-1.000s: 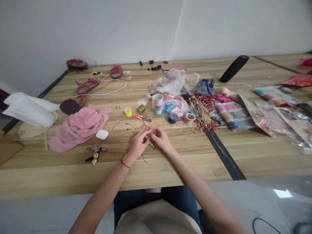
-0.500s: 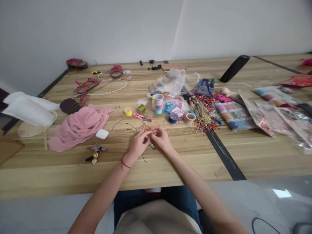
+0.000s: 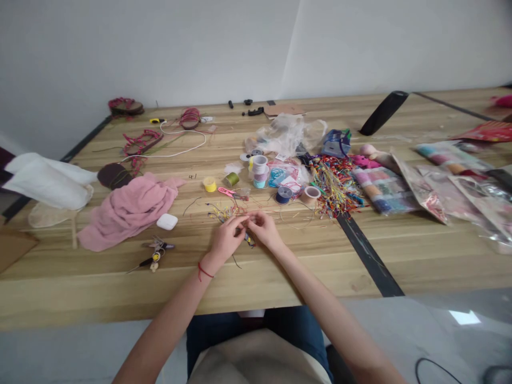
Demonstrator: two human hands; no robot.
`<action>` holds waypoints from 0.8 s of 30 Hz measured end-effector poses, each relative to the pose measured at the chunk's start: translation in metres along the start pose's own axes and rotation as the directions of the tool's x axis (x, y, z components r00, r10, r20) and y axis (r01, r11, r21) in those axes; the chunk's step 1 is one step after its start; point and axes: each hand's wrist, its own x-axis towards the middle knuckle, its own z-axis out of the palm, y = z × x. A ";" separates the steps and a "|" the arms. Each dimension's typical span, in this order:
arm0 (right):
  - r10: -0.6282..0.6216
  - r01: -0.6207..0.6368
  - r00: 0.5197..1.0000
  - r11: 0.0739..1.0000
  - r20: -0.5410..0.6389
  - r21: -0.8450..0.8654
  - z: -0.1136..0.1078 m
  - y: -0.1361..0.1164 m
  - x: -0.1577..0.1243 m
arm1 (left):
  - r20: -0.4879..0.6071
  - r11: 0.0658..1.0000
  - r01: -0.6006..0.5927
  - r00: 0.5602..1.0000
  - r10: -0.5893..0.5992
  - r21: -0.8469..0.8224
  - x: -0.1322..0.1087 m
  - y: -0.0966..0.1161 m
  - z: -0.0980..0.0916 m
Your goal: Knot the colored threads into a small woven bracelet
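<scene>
**Small corded piece point(image 3: 249, 240) is drawing close work near the navy spool point(image 3: 284, 195)**

Well left of the navy spool, a pink cloth point(image 3: 130, 210) is lying crumpled. What appears to be a bunch of keys point(image 3: 155, 256) is resting left and nearer the wearer, and a white case point(image 3: 167, 221) is sitting left. Closer in, a yellow spool point(image 3: 209, 184), loose thread ends point(image 3: 218, 212), pink-handled snips point(image 3: 226, 191) and a green spool point(image 3: 231, 179) are lining the left side.

In front and left of the navy spool, the left hand point(image 3: 228, 234) is curling thumb and fingers into a near-closed pinch, apparently gripping the corded piece, which is showing below the fingertips. Just in front, the right hand point(image 3: 264, 226) is matching that pinch, its tips meeting the left's; the exact contact is too small to tell.

Right of the navy spool, a tan spool point(image 3: 311, 193) is standing just beside it, with a multicoloured thread heap point(image 3: 338, 184) sprawling farther right.

Likely trouble: the loose ends left of the navy spool could be snagging on the strands in hand, causing a tangle, while a slackening pinch could be letting a thin strand slip.
</scene>
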 end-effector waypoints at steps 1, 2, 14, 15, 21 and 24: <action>0.003 -0.003 1.000 1.000 0.004 -0.008 0.000 -0.001 0.000 | 0.001 1.000 -0.002 1.000 0.002 0.003 0.000 0.000 0.000; 0.004 -0.004 1.000 1.000 0.007 -0.012 -0.001 -0.002 0.000 | 0.002 1.000 -0.004 1.000 0.004 0.006 0.000 0.000 0.000; -0.006 0.009 0.994 1.000 0.108 -0.029 -0.005 -0.006 0.002 | -0.013 0.999 -0.026 1.000 0.026 0.022 0.000 0.000 0.001; -0.011 0.015 0.993 0.999 0.116 -0.031 -0.005 -0.006 0.002 | -0.014 0.999 -0.027 1.000 0.027 0.025 0.000 0.000 0.000; 0.011 -0.017 0.993 0.999 0.118 0.047 -0.007 -0.006 0.004 | -0.013 1.000 -0.008 1.000 0.008 -0.013 0.002 0.004 -0.002; 0.039 -0.054 0.988 0.994 0.147 0.097 -0.007 -0.007 0.004 | -0.029 0.997 0.033 0.999 -0.035 -0.064 0.002 0.005 -0.002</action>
